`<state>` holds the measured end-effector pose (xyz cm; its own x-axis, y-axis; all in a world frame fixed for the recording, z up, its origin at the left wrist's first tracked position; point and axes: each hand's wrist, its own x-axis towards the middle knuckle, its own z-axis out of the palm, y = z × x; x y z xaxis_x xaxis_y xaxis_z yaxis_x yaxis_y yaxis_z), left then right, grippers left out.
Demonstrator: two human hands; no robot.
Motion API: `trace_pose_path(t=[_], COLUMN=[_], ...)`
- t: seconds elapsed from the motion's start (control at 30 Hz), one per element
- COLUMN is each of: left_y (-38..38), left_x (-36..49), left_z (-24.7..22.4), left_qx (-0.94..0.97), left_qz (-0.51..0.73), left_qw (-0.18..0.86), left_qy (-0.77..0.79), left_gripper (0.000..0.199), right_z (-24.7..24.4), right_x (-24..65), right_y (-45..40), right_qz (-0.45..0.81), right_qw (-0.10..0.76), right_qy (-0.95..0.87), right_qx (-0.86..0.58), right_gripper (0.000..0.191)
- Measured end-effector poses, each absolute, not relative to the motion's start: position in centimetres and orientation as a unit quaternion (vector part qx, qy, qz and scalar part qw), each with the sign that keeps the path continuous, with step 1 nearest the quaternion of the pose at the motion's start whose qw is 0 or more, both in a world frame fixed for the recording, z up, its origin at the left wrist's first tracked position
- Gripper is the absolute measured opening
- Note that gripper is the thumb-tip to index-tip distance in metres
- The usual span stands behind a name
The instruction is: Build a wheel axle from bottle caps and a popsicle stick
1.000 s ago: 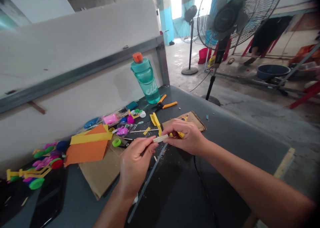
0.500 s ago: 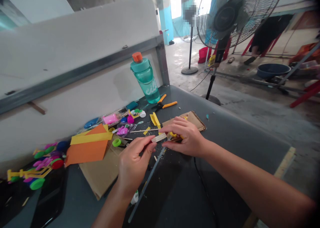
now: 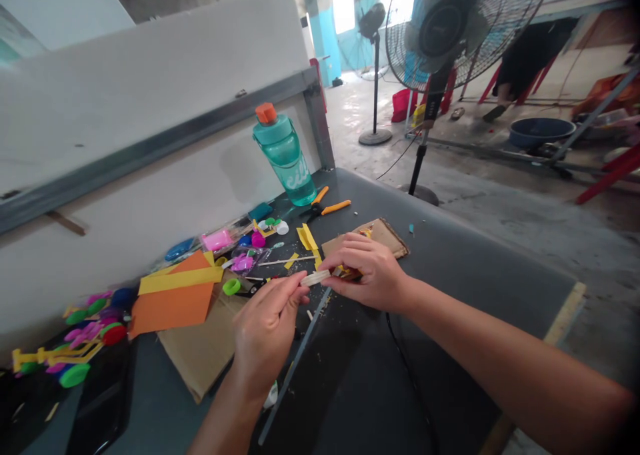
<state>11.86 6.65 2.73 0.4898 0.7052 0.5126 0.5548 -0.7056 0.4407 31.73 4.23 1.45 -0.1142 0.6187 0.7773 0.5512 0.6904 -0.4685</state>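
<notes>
A small pale piece, like short wooden sticks laid side by side, (image 3: 315, 278) is held above the dark tabletop. My left hand (image 3: 267, 318) pinches its left end between thumb and fingertips. At the opposite end, the thumb and fingers of my right hand (image 3: 370, 272) close on it. Partly hidden behind my right hand lies a cardboard piece (image 3: 393, 238) with yellow bits on it. Folded yellow paper (image 3: 307, 237) and a thin stick (image 3: 285, 260) lie just beyond my fingertips.
Orange-handled pliers (image 3: 336, 207) lie before a teal bottle (image 3: 290, 158). To the left are orange paper (image 3: 173, 305), cardboard (image 3: 200, 348), a dark phone-like slab (image 3: 100, 395) and colourful wheeled toys (image 3: 75, 342). A black cable (image 3: 405, 362) crosses the table. A standing fan (image 3: 443, 35) is beyond its edge.
My right fingers have closed onto the pale piece's right end, where a small gap showed before. The piece is turned slightly flatter. The whole view has shifted a little.
</notes>
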Motion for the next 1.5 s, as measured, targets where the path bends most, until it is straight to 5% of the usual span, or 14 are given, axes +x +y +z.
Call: trace_pose_path(t=[0.8,1.03,1.37,1.5], left_y=[6.67,6.72,6.61,6.54], left_x=[11.76,11.81,11.82,11.85], left_z=[2.45,2.67,2.18,2.74], left_qx=[0.857,0.859,0.804,0.813], left_qz=[0.399,0.406,0.429,0.415], left_qw=[0.064,0.072,0.209,0.207], left_qy=[0.32,0.304,0.354,0.354], left_gripper=[0.023,0.025,0.044,0.026], right_z=[1.39,1.15,1.46,1.48], right_x=[31.43,31.52,31.46,31.45], right_y=[3.95,3.95,3.86,3.84], right_qz=[0.052,0.047,0.016,0.014], right_qw=[0.549,0.519,0.542,0.552], right_qy=[-0.73,-0.755,-0.741,-0.736], right_qx=[-0.404,-0.399,-0.396,-0.393], right_gripper=[0.002,0.033,0.006,0.006])
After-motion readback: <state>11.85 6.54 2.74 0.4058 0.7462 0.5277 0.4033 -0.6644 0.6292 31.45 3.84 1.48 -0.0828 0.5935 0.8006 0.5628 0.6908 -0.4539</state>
